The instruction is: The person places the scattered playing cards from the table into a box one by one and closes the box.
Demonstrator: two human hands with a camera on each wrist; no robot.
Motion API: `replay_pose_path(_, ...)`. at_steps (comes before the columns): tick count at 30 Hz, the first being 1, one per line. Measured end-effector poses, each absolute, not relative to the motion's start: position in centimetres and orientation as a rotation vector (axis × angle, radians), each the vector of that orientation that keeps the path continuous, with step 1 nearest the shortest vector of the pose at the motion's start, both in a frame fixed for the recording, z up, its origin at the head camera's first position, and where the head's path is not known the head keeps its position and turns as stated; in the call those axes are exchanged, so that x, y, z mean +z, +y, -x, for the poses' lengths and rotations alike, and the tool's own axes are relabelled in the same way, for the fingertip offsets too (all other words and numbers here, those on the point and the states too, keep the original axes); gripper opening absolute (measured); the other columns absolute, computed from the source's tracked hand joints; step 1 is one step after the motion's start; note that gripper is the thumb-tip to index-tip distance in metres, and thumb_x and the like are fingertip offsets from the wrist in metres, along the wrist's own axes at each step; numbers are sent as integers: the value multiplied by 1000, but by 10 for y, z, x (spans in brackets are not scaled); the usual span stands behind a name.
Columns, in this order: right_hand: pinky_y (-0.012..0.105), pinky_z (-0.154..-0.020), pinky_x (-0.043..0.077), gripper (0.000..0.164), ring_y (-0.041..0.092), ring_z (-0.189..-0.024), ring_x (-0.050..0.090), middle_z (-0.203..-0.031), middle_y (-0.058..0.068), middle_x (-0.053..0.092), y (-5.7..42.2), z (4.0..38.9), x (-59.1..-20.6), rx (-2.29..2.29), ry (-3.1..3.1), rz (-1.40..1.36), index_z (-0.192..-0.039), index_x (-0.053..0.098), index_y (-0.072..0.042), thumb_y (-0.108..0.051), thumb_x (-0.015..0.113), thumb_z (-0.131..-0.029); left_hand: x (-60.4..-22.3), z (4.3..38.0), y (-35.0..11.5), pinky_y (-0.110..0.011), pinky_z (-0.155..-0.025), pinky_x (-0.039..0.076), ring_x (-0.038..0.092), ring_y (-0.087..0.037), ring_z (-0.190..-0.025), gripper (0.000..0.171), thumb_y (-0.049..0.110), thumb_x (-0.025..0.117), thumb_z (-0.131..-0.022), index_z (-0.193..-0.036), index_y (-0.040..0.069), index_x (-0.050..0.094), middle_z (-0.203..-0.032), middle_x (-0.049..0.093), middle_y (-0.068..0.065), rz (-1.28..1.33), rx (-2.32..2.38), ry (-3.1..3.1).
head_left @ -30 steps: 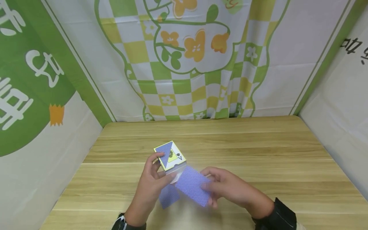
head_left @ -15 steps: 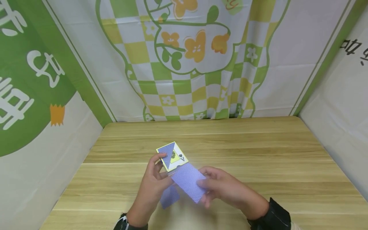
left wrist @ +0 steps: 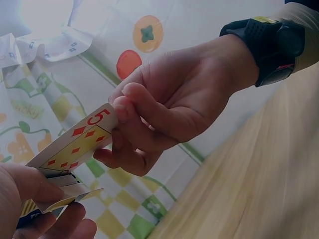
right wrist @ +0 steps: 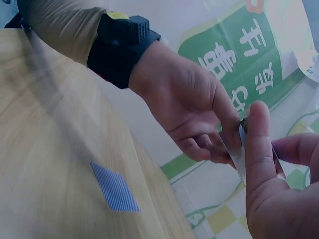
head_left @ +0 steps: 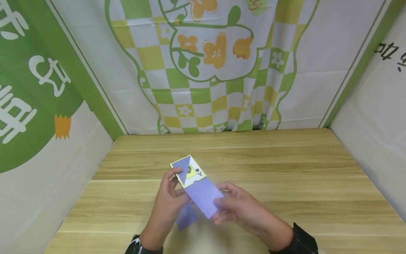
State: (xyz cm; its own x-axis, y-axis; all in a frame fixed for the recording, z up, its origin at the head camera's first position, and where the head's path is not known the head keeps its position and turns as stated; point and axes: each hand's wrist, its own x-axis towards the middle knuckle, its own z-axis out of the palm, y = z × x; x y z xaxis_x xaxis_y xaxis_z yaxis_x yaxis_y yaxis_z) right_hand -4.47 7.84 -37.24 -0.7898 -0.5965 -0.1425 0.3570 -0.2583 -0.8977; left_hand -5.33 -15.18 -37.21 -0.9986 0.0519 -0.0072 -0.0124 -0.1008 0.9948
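Note:
My left hand [head_left: 166, 206] grips a playing-card box [head_left: 194, 173], its ace-of-spades front facing up and its mouth toward my right hand [head_left: 245, 210]. Between thumb and fingers, the right hand pinches a blue-backed playing card [head_left: 204, 197]. One end of this card meets the box mouth, most of its length still outside. From below, the left wrist view shows the card's face as the five of diamonds [left wrist: 79, 142], with the box's flap [left wrist: 70, 199] bent out beneath it. Another blue-backed card [head_left: 187, 217] lies on the table under the hands, also seen in the right wrist view.
The wooden table [head_left: 285, 158] spreads out around both hands. A checked, flower-printed cloth [head_left: 215, 98] hangs behind its far edge, with a green printed cloth [head_left: 31, 88] on the left and a white one [head_left: 377, 116] on the right.
My right hand has moved left and slightly up, bringing its card from beside the box flap to line up with the box mouth. The left hand stays nearly still; the table card has not moved.

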Motion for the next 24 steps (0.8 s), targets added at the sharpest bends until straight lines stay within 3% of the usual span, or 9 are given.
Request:
replay_pose_path(17,32,-89,59,59,21,-96,70,-116,16,64,70,46,-368,-2153,1404,261,-140,32,4,2,64,-91,-371,51,-149,-32,-78,60,66,-30,-101,77,-14,67,-79,-144,11,33,-144,44,-22,-77,2303,2026)
replay_pose_path(21,35,-89,59,59,21,-93,70,-113,16,63,68,50,-369,-2150,1483,264,-140,33,3,-1,66,-92,-370,50,-148,-32,-79,60,66,-30,-102,76,-14,66,-79,-143,11,34,-146,43,-22,-80,2298,2001)
replay_pose_path(24,36,-80,61,60,22,-85,70,-109,15,60,66,53,-370,-2141,1590,255,-139,34,1,-3,68,-90,-371,50,-148,-31,-78,60,66,-30,-102,77,-16,64,-78,-143,11,34,-146,43,-22,-86,2318,1977)
